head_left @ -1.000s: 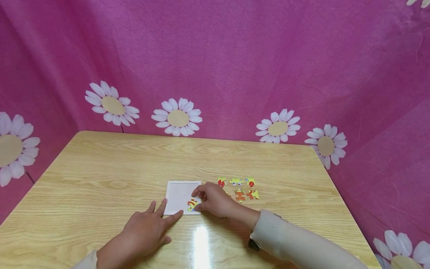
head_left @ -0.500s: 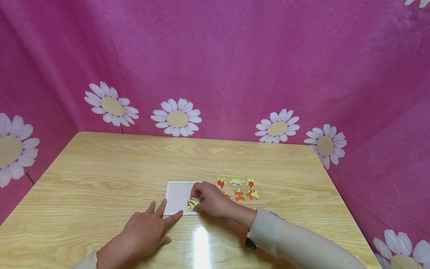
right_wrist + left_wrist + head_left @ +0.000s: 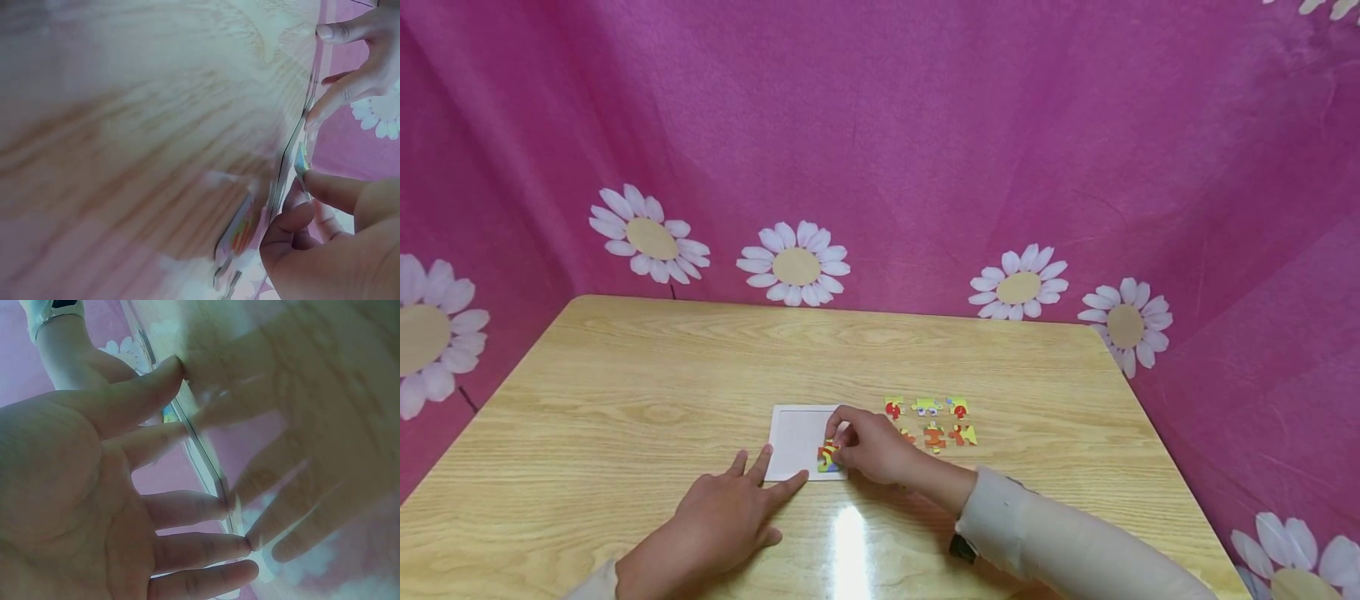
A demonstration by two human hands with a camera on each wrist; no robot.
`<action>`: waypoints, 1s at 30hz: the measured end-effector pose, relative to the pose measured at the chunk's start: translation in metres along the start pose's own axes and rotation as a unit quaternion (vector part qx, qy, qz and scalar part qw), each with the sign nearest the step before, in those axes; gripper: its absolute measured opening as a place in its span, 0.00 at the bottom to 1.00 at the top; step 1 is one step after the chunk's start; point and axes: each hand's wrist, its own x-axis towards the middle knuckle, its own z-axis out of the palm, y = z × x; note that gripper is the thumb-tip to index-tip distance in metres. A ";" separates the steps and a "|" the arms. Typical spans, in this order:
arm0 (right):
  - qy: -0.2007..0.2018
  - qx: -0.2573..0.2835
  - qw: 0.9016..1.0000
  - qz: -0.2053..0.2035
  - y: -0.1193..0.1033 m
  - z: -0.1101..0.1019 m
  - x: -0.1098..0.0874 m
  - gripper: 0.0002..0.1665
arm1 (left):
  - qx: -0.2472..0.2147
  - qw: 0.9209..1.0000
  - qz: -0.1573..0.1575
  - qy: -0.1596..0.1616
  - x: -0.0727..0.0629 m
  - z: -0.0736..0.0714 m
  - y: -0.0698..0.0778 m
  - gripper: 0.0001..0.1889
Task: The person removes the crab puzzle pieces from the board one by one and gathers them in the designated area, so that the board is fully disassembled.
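Observation:
A white square puzzle tray (image 3: 793,433) lies on the table. In its near right corner sits a yellow, red and blue jigsaw piece (image 3: 826,461), partly covered by my right hand (image 3: 874,443). Thumb and fingertips pinch that piece; the right wrist view shows its edge (image 3: 301,159) tilted up at the thumb. My left hand (image 3: 726,508) is spread, its straight fingertips touching the tray's left and near edges. The left wrist view shows the left palm (image 3: 125,506) and spread fingers along the tray's side. How the piece sits under the right fingers is partly hidden.
Right of the tray lie several loose jigsaw pieces in rows, among them an orange piece (image 3: 934,437) and a red and yellow piece (image 3: 958,407). The right forearm partly covers this area. A pink curtain (image 3: 880,150) with daisies stands behind the wooden table (image 3: 662,375).
My right thumb has shifted slightly up and away from the tray's near edge, along the piece. My left hand and the loose pieces have stayed in place.

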 end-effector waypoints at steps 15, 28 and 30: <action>0.011 0.095 0.995 0.020 0.013 -0.022 -0.016 0.09 | -0.012 1.000 -0.002 -0.007 0.000 0.001 -0.001 0.36; 0.011 0.143 0.990 0.009 0.033 -0.055 -0.049 0.08 | -0.012 1.000 0.003 -0.003 -0.001 0.001 -0.001 0.37; 0.010 0.147 0.989 0.016 0.036 -0.061 -0.055 0.07 | -0.013 1.000 0.003 -0.005 -0.001 0.001 -0.001 0.37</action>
